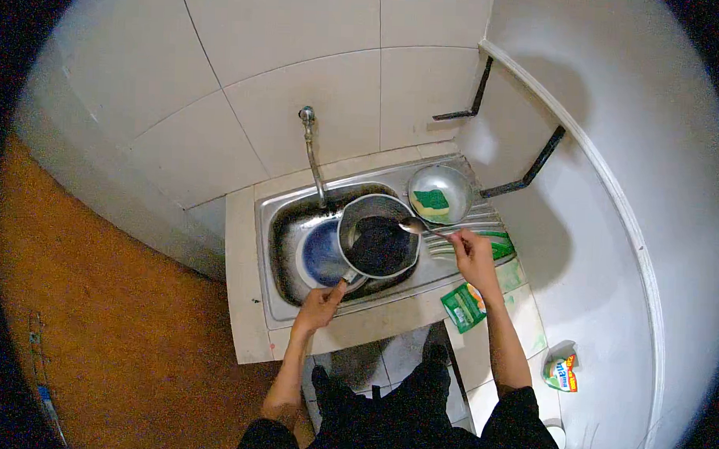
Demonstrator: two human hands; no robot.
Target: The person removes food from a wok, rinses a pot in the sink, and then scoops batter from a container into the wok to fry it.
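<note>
My left hand (320, 308) is closed around the handle of a metal saucepan (348, 216). The pan is tilted toward me over the sink, and its inside bottom shows black and burnt-looking. In my right hand (475, 256) is a metal spoon (414, 226), its bowl over the pan's right rim. Below the pan, a blue-and-white plate (320, 251) lies in the sink basin (282, 281), partly hidden by the pan. A metal bowl (454, 180) on the drainboard holds a green-and-yellow sponge (432, 199).
A faucet (314, 159) reaches from the tiled wall over the basin. To the right, a green packet (463, 307) lies on the counter edge, and another packet (561, 372) stands farther right. Black brackets (527, 175) stick out from the right wall.
</note>
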